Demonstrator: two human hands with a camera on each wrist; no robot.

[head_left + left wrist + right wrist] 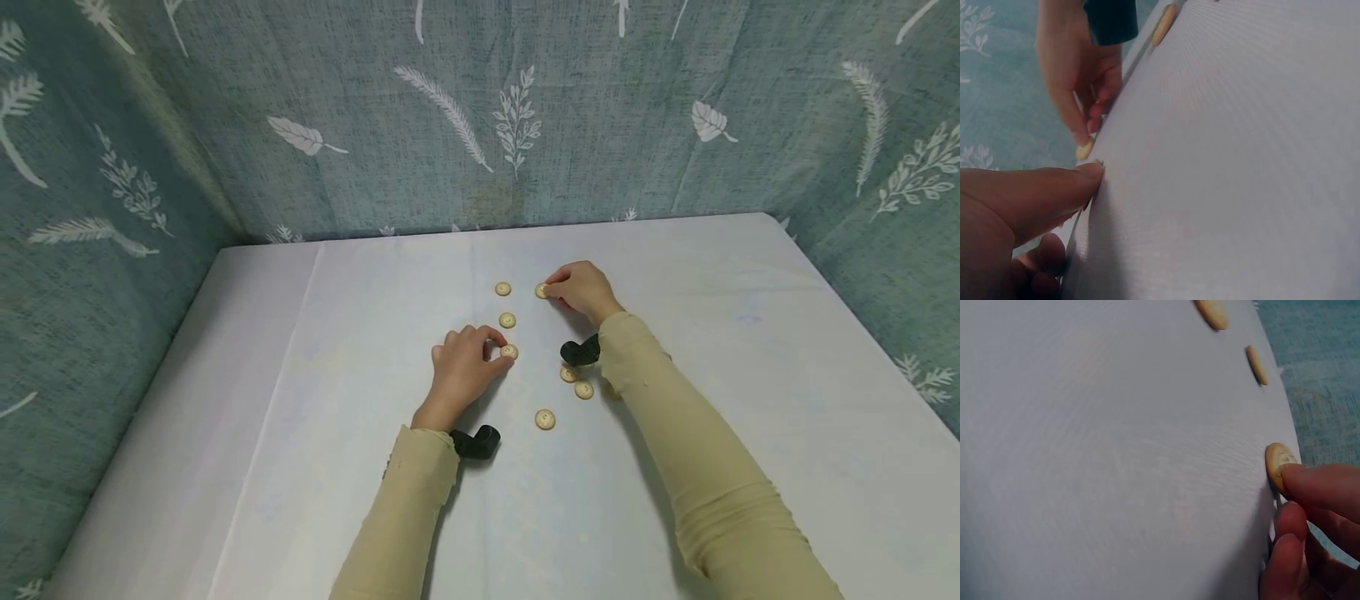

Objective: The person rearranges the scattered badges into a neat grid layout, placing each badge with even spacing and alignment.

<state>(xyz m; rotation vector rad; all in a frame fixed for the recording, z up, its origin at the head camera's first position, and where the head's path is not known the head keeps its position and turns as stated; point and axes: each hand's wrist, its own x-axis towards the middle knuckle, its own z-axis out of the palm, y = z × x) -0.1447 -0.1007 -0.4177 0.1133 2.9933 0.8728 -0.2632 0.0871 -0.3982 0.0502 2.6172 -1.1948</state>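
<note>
At the far left, a grey-green cloth wall (pixel 82 250) printed with pale ferns and leaves slants toward the corner. A back wall (pixel 360 117) of the same cloth runs behind the white surface (pixel 375 333), whose cover shows a long straight crease on its left part. The left hand (pixel 463 367), a black fitting (pixel 477 443) at its wrist, pinches a tan disc (pixel 509 352) at the surface near its middle, thumb and forefinger almost together. Beyond that disc, a middle disc (pixel 507 320) and a far disc (pixel 503 288) lie flat in a rough line. A near disc (pixel 545 419) rests on its own. The right hand (pixel 585 290) pinches another disc (pixel 540 290) between thumb and finger, just right of the far disc. Two discs (pixel 583 390) lie near its wrist; another is partly hidden beneath the tan sleeve (pixel 675 433). Patterned cloth (pixel 900 275) hangs along the right edge.
</note>
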